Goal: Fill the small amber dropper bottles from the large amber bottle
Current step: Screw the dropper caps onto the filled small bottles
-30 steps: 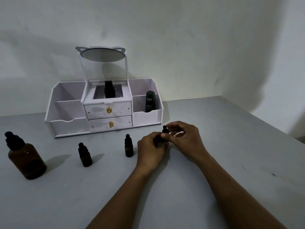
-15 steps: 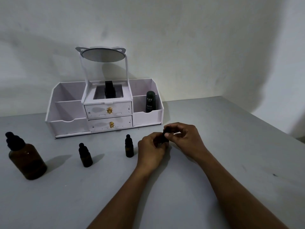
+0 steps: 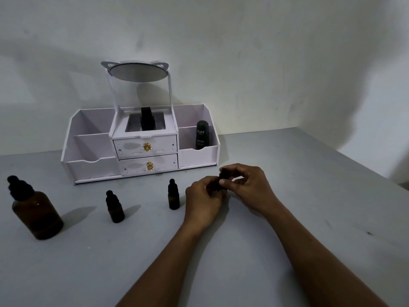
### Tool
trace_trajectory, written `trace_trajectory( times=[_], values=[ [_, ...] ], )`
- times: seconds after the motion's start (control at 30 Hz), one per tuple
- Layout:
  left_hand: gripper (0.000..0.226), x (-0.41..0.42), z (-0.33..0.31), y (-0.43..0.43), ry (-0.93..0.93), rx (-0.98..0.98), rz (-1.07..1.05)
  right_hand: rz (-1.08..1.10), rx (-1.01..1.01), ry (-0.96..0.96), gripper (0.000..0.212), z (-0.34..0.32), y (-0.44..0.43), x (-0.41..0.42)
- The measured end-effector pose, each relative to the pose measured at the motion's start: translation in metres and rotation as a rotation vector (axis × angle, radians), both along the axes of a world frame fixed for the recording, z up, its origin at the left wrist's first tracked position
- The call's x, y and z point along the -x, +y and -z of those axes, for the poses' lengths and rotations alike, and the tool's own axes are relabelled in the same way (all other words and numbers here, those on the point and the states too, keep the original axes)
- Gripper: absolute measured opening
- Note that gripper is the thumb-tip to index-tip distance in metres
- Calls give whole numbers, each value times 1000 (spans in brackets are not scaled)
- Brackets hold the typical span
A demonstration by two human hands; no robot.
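Observation:
A large amber bottle (image 3: 36, 212) with a black dropper cap stands at the left of the grey table. Two small amber dropper bottles stand capped: one (image 3: 115, 208) left of centre, another (image 3: 173, 196) just left of my hands. My left hand (image 3: 202, 197) is wrapped around a third small dropper bottle, whose body is hidden. My right hand (image 3: 247, 185) pinches that bottle's black cap (image 3: 223, 176) between thumb and fingers. Whether the cap is seated or loose cannot be told.
A white cosmetic organiser (image 3: 141, 147) with two drawers, an oval mirror (image 3: 138, 72) and a dark tube (image 3: 202, 135) in its right compartment stands against the wall. The table's right edge (image 3: 354, 160) runs diagonally toward me.
My right fingers have shifted slightly around the cap, from its top down over it. Both hands stay in the same spot; the other bottles have not moved.

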State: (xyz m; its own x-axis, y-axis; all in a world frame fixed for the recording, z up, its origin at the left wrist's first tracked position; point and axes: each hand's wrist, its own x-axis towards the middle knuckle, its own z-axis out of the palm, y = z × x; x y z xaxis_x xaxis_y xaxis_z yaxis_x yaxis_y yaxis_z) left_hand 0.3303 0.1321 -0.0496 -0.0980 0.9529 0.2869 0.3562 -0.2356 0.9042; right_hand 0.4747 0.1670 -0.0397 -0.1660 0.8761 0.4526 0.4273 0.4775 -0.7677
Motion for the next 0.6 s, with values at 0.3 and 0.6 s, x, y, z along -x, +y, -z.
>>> trace_trajectory(
  times=[0.3, 0.6],
  values=[
    [32, 0, 2, 0, 16, 5, -3, 17, -2, 96, 37, 0, -3, 3],
    [27, 1, 1, -1, 2, -26, -5, 66, -1, 89, 33, 1, -4, 4]
  ],
)
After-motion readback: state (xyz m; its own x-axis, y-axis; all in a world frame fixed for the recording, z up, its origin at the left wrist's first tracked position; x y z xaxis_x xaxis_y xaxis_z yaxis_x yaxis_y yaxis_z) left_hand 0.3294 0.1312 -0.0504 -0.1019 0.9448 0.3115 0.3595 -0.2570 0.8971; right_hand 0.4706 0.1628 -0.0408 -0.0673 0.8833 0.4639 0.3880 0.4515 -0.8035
